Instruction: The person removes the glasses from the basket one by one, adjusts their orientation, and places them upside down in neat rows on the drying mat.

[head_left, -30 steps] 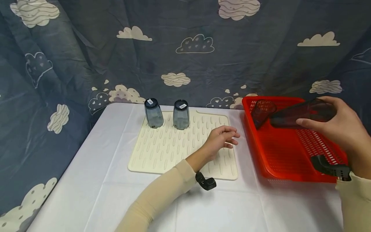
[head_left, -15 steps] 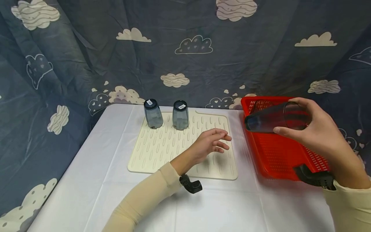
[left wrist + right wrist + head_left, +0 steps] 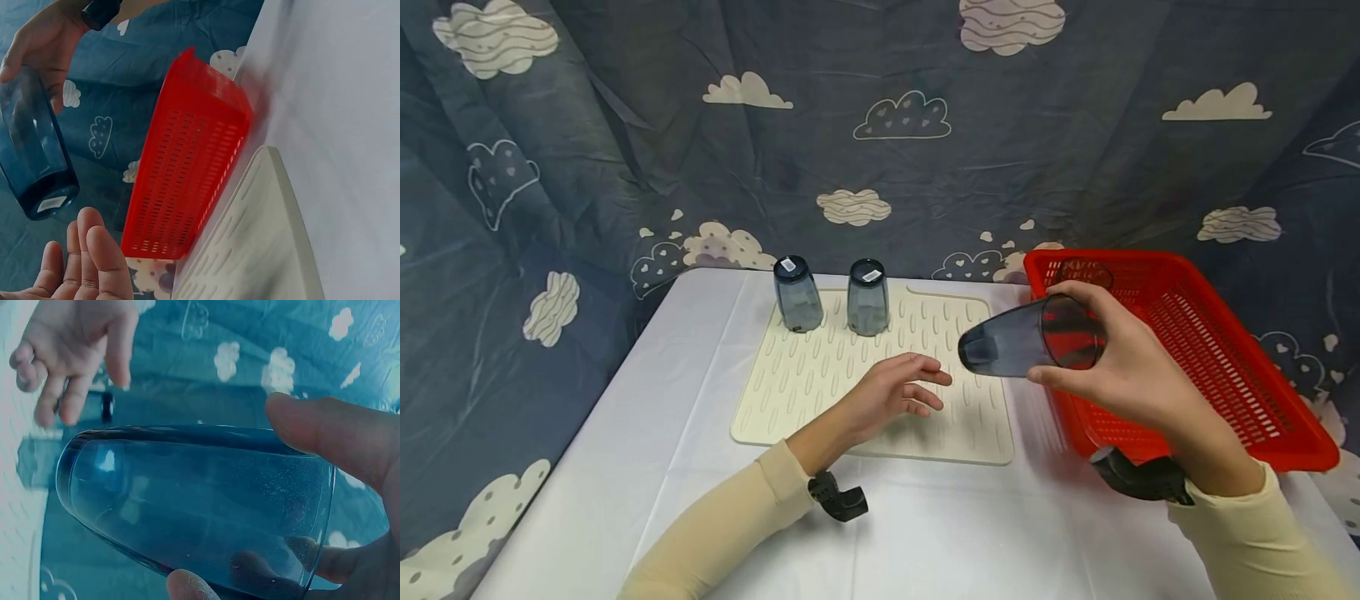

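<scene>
My right hand (image 3: pixel 1138 367) grips a blue-tinted drinking glass (image 3: pixel 1011 340) near its rim. The glass lies on its side in the air, its base toward the left, above the right edge of a cream drying mat (image 3: pixel 820 400). In the right wrist view the thumb and fingers wrap round the glass (image 3: pixel 187 500). My left hand (image 3: pixel 891 396) hovers over the mat, fingers loosely bent and holding nothing, a short gap from the glass base. Two similar glasses stand upside down at the mat's back edge, a left glass (image 3: pixel 799 296) and a right glass (image 3: pixel 868 300).
A red perforated basket (image 3: pixel 1217 358) stands to the right of the mat, with another glass (image 3: pixel 1084 272) partly hidden in its back left corner. White cloth (image 3: pixel 700 492) covers the table. A dark cloud-print curtain (image 3: pixel 1037 150) hangs behind.
My right hand has carried the glass leftward out from over the red basket to the mat's right side. My left hand has drawn back to the left and slightly down.
</scene>
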Available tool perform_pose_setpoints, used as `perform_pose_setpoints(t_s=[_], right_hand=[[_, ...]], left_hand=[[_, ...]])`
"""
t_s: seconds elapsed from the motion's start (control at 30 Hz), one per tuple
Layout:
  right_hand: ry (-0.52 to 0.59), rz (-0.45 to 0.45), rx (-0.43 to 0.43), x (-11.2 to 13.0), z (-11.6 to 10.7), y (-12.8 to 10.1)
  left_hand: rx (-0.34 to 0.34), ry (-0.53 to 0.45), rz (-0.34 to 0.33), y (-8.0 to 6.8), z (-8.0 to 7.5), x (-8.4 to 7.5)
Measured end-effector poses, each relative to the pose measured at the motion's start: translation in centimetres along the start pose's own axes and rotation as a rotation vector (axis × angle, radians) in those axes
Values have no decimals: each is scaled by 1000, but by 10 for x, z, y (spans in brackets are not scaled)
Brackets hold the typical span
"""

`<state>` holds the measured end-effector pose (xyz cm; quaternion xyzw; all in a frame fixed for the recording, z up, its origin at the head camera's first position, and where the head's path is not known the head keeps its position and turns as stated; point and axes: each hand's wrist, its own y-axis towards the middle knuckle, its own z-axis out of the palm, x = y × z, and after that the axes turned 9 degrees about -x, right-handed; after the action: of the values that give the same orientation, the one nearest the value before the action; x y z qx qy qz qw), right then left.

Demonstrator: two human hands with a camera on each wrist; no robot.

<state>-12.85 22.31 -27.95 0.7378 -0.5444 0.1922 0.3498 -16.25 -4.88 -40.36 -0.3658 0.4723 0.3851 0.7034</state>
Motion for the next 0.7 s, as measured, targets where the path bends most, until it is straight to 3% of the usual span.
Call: perform_pose_setpoints(t_s=[0.13,0.43,0.7], right_hand=[[34,-20,43,12,16,0],[128,-50,96,21,51,2],[200,-124,154,32,86,10]], left_hand=[[12,-19,10,-12,-11,0],[-27,-41,3,-34,-37,7],[-49,-89,7,-43,-51,10]])
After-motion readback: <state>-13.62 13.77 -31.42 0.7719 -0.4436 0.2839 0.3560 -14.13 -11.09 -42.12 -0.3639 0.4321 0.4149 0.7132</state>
